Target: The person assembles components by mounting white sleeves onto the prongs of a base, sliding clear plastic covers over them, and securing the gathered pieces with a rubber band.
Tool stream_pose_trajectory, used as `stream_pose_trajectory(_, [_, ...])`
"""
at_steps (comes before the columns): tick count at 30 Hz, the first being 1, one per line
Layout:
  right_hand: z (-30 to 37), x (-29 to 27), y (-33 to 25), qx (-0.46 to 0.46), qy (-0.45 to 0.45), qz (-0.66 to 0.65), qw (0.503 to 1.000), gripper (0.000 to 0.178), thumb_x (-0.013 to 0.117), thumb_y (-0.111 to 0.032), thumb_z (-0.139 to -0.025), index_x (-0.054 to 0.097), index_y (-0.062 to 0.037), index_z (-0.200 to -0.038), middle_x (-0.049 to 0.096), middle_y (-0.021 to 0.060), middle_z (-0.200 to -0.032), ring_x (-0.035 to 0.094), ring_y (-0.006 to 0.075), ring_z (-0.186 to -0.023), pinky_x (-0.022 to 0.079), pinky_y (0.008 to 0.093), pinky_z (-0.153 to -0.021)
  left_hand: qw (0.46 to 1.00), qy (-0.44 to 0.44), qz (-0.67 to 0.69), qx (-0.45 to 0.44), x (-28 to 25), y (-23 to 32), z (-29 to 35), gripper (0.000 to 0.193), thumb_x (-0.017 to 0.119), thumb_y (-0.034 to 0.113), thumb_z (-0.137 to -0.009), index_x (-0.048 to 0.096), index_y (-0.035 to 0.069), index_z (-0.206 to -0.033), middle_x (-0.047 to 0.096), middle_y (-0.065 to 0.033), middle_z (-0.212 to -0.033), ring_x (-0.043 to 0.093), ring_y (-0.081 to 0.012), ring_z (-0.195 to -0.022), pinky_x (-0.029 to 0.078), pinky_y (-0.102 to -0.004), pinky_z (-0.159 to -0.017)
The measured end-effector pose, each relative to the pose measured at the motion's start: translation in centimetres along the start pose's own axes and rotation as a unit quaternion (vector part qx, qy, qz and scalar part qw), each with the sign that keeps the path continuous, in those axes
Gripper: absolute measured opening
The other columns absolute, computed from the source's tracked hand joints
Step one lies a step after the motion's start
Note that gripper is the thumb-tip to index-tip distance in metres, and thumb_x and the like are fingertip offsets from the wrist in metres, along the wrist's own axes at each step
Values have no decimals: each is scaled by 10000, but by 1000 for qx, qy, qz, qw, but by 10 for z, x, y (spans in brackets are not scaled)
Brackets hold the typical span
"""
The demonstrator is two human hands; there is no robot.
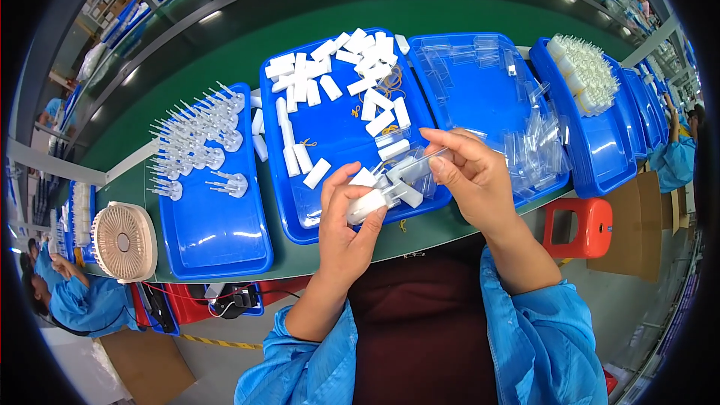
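My left hand [343,229] is closed around a white piece [365,208] with thin pale prongs pointing right. My right hand [478,178] pinches a clear plastic sleeve [411,168] between thumb and fingers, its free end close to the prongs. Both hands are above the front of the middle blue tray [330,131]. That tray holds many small white blocks [302,79] and some tan rubber bands [390,84]. Clear plastic pieces lie partly hidden under my hands.
On the left, a blue tray [214,236] holds pronged whitish parts [196,135]; a beige fan [124,242] stands beside it. To the right, one blue tray [469,105] holds clear sleeves [536,154], another stacked clear parts [585,75]. A red stool [592,229] is below. Other people sit at both sides.
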State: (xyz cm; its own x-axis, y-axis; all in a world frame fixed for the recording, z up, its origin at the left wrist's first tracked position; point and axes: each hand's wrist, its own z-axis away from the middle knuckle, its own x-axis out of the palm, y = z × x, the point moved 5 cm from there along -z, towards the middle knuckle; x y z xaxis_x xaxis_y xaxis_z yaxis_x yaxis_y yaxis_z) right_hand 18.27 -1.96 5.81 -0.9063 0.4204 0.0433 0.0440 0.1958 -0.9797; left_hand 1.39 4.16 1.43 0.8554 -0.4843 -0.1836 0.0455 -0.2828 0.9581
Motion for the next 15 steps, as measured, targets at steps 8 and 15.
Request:
stream_pose_trajectory(8, [3, 11, 15, 44, -65, 12, 997, 317, 603, -59, -846, 572, 3, -1155, 575, 60, -901, 563, 82, -768, 468, 202, -669, 999, -21, -14, 37, 2, 2, 2, 197, 652, 79, -791, 538, 31, -945, 417, -133, -1272, 457, -190, -1093, 389, -287, -871])
stream_pose_trajectory(15, [3, 13, 17, 72, -76, 15, 994, 305, 623, -82, -835, 591, 4, -1126, 602, 80, -911, 613, 119, -835, 479, 221, -673, 999, -19, 3, 40, 4, 3, 2, 200, 646, 87, -796, 535, 34, -954, 415, -138, -1273, 445, -196, -1103, 376, -298, -889])
